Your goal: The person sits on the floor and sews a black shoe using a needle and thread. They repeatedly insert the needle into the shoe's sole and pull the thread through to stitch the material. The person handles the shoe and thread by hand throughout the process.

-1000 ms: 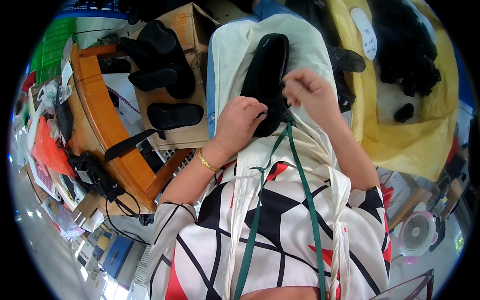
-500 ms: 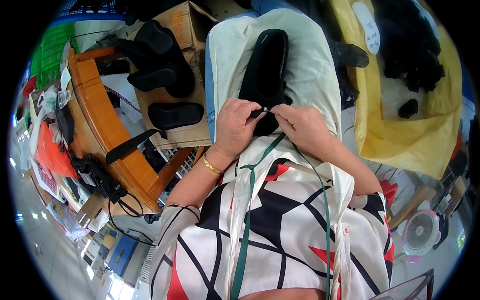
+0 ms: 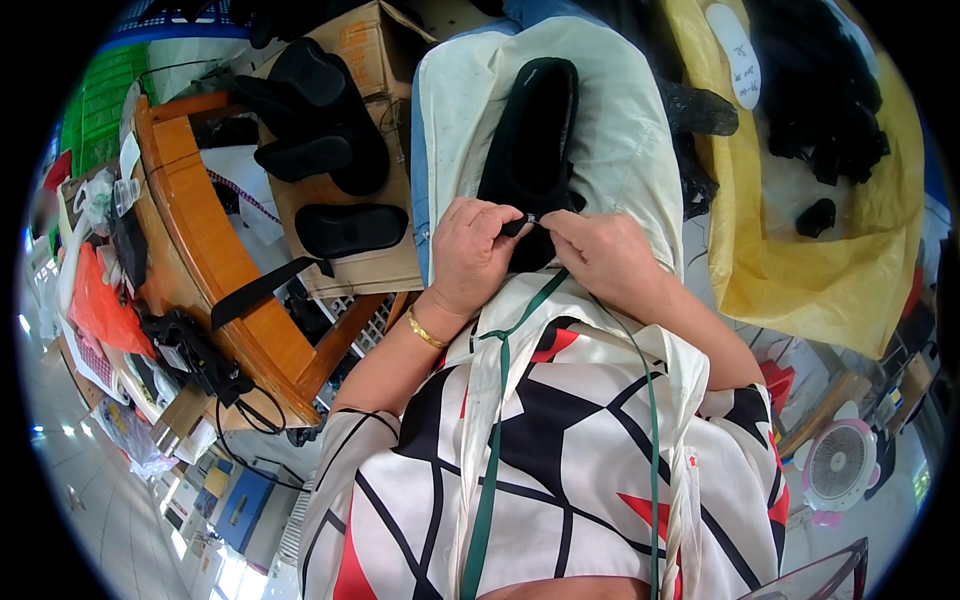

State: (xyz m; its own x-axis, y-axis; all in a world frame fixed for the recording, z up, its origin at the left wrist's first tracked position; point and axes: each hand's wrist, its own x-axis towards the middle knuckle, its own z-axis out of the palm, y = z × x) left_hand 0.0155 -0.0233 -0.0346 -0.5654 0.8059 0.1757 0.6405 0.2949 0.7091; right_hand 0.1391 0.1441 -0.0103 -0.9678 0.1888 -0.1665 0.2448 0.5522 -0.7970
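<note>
A black shoe point(image 3: 530, 150) lies on the cream cloth point(image 3: 620, 130) over my lap, its opening facing up. Just below the opening, my left hand point(image 3: 468, 255) pinches a short black strap point(image 3: 516, 226) between thumb and fingers. Against it, my right hand point(image 3: 607, 257) is closed in a pinch at a small shiny piece point(image 3: 533, 218) on the strap's end. The fingertips of both hands nearly meet there. My fingers partly cover the near end of the shoe, and what exactly the right fingertips grip is too small to make out.
To the left, black shoes point(image 3: 350, 230) rest on a cardboard box point(image 3: 400, 275) beside a curved wooden chair point(image 3: 220, 250). On the right stands a yellow bag point(image 3: 800, 285) containing black pieces, with a white insole point(image 3: 733, 55) at its edge. A fan point(image 3: 840, 458) is at lower right.
Almost nothing differs. My right fingers have shifted very slightly at the strap's end, while my left hand and the shoe stay in place.
</note>
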